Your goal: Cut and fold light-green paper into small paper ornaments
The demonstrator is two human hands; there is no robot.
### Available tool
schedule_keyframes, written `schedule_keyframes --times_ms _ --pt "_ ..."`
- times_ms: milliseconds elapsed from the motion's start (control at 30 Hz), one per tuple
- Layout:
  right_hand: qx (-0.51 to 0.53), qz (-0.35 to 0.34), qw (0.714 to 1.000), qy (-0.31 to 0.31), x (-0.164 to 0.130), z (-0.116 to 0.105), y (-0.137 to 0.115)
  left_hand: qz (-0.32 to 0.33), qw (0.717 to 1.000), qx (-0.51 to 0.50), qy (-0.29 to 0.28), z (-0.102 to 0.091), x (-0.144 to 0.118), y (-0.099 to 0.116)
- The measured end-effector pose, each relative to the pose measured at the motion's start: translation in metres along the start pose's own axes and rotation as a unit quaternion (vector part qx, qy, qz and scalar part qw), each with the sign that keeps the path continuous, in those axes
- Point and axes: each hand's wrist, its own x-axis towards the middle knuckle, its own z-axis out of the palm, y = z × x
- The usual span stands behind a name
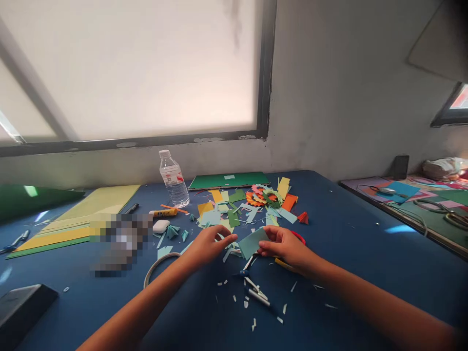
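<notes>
Clearly, with the right hand (283, 245) pinching the pale teal paper piece (252, 242) near the blue table's (365, 253) middle, the left hand's (208, 245) loosely curled fingers should steady its free edge.

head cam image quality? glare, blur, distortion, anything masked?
Head view: the frosted window is blown out and backlights the scene, leaving the blue table dim; bright patches reflect on it at the left and right. Walls bow toward the edges, wide-lens distortion. A pixelated block masks something left of the left hand. The right hand and its pale blue paper look reasonably sharp.
</notes>
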Motion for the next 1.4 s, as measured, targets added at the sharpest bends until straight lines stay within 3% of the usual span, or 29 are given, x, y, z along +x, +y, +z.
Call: schedule_keyframes --times_ms 67,167,500,900,1200,1400 --pt "0.031 0.011 0.999 -0.01 -0.006 0.007 -0.001 0.029 0.996 -0.078 -0.042 0.011 -0.012 0.01" --pt "0.063 0.018 0.998 -0.019 -0.01 0.016 -0.003 0.029 0.985 -0.16 -0.056 0.02 -0.023 0.015" --pt "0.091 0.055 0.994 -0.021 -0.02 0.024 -0.006 -0.01 0.95 -0.296 -0.095 0.022 -0.029 0.003" --pt "0.078 0.056 0.994 -0.045 -0.024 0.022 0.002 -0.033 0.929 -0.341 -0.137 0.023 -0.038 0.004" --pt "0.042 0.05 0.997 -0.032 -0.025 0.018 -0.003 -0.048 0.936 -0.319 -0.14 0.019 -0.036 0.002" --pt "-0.029 0.018 0.999 -0.017 -0.03 0.017 -0.012 -0.03 0.956 -0.255 -0.14 0.02 -0.042 0.005"
